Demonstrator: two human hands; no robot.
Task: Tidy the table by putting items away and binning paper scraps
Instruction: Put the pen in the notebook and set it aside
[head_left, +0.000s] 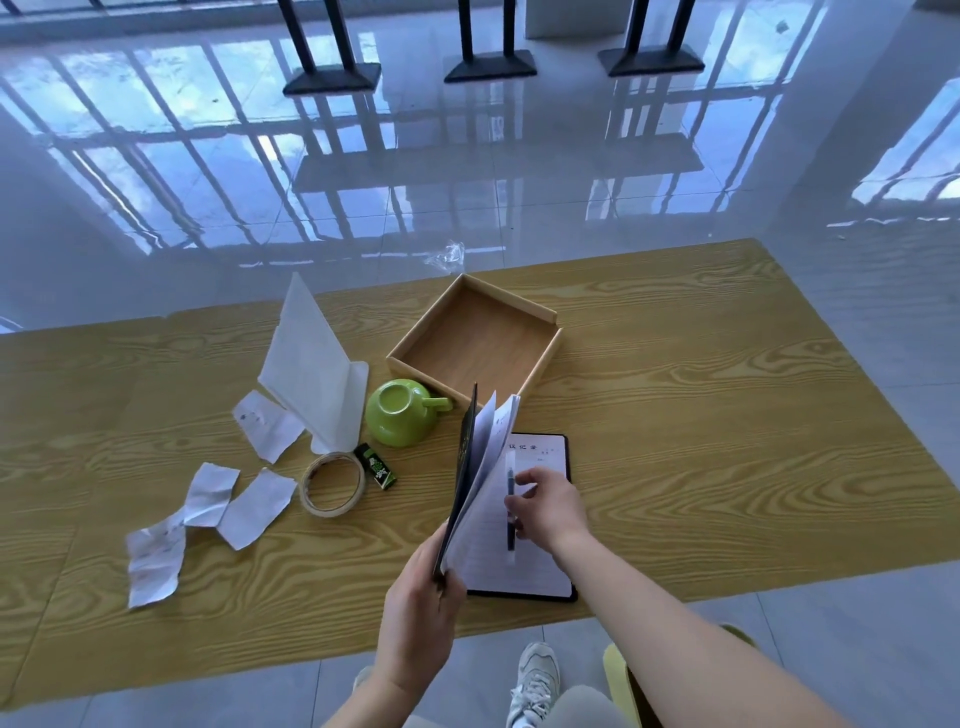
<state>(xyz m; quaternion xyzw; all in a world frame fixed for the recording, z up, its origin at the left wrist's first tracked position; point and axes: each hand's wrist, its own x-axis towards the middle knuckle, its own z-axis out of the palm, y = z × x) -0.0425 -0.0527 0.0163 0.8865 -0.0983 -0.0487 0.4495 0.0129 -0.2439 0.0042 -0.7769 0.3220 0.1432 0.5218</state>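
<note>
A black-covered notebook (535, 564) lies half open on the wooden table (701, 431). My left hand (421, 613) pinches its raised cover and several pages at the near corner, holding them upright. My right hand (545, 506) rests on the lined page with its fingers around a dark pen (511, 512). Left of the notebook are several torn paper scraps (208, 512), a roll of masking tape (332, 484), a small green-black packet (376, 466), an upturned green mug (400, 418) and a standing folded white sheet (314, 371).
An empty wooden tray (540, 364) sits behind the mug. A crumpled clear plastic wrap (448, 255) lies on the glossy tiled floor beyond the table's far edge. Black stand bases (332, 78) are further back. My shoe (535, 680) and a yellow seat edge (615, 675) show below the near edge.
</note>
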